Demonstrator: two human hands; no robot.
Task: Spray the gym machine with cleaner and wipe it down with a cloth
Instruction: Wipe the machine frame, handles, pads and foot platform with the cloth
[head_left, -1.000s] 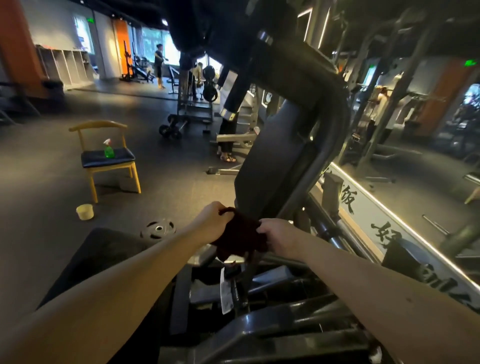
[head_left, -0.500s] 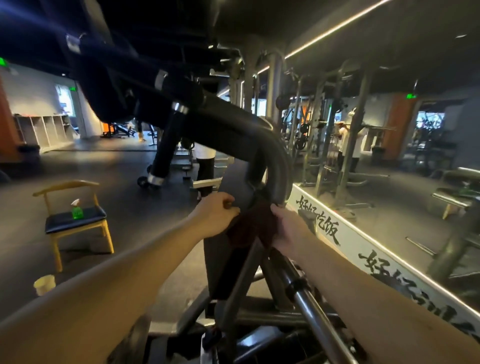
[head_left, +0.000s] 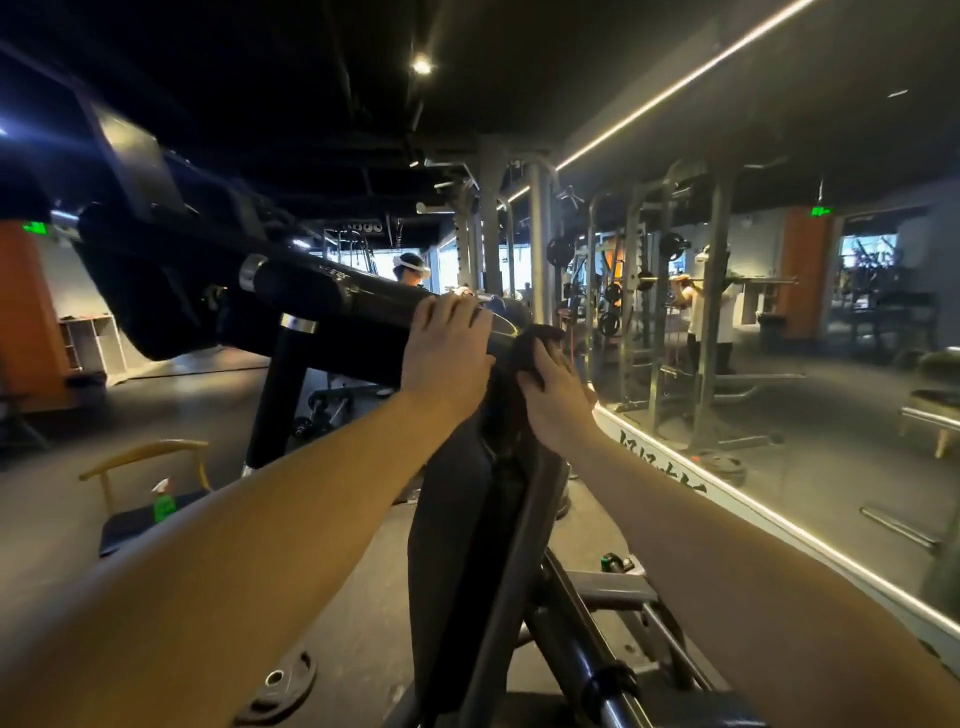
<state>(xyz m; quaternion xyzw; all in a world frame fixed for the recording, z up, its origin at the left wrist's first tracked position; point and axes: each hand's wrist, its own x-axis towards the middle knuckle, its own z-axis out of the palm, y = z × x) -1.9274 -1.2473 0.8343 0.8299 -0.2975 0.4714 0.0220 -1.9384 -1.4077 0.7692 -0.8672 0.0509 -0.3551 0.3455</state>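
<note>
Cloth (head_left: 537, 340) dark, bunched | right grip (head_left: 556, 400) holds it on machine arm (head_left: 363, 312) | left grip (head_left: 447, 358) flat beside

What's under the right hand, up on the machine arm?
A dark cloth, bunched against the machine arm; only its upper edge shows past the right hand. The metal beneath is covered.

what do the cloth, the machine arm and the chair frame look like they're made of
Cloth: soft dark fabric, matte, bunched in folds at the right hand. Machine arm: likely painted metal, glossy black with light streaks and a chrome collar. Chair frame: light wood by its colour, possibly wood-look metal.
</note>
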